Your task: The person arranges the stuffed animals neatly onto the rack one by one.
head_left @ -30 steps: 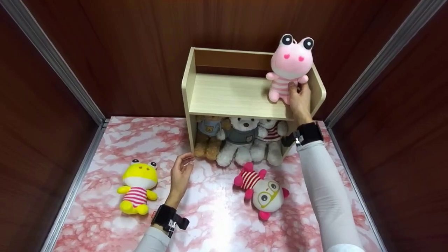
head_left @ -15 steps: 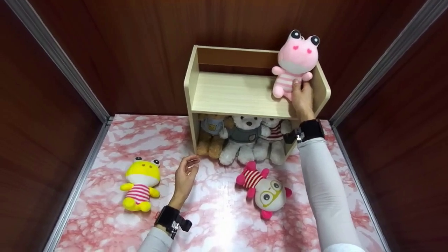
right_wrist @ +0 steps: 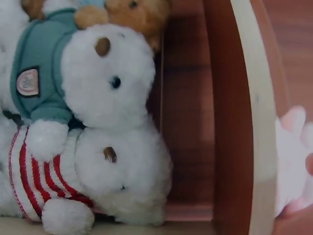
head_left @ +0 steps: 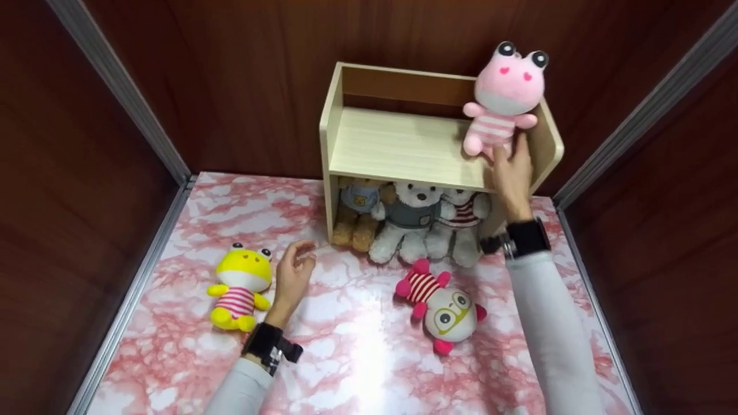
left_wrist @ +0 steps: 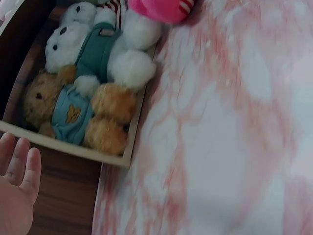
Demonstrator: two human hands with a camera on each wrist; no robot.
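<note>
A pink frog plush (head_left: 510, 83) sits upright at the right end of the upper shelf. At its lower body is my right hand (head_left: 512, 176), with thumb and forefinger spread and fairly straight; the other fingers are hidden. Only part of the frog plush (right_wrist: 288, 169) shows in the right wrist view. My left hand (head_left: 294, 274) hovers with relaxed fingers and holds nothing. Just left of it lies a yellow frog plush (head_left: 239, 291) in a striped shirt. On the surface between the hands lies a panda-like plush (head_left: 447, 311) with glasses and pink limbs.
A pale two-level shelf (head_left: 398, 141) stands against the brown back wall. Its lower level holds a brown teddy bear (head_left: 358, 210), a white bear in a grey-green top (head_left: 412, 213) and a white bear in red stripes (head_left: 464, 213). Brown panels (head_left: 663, 202) stand at both sides.
My right hand has slid down the pink frog plush, and its fingers have spread. The frog plush keeps its place on the shelf. My left hand has drawn toward the yellow frog plush.
</note>
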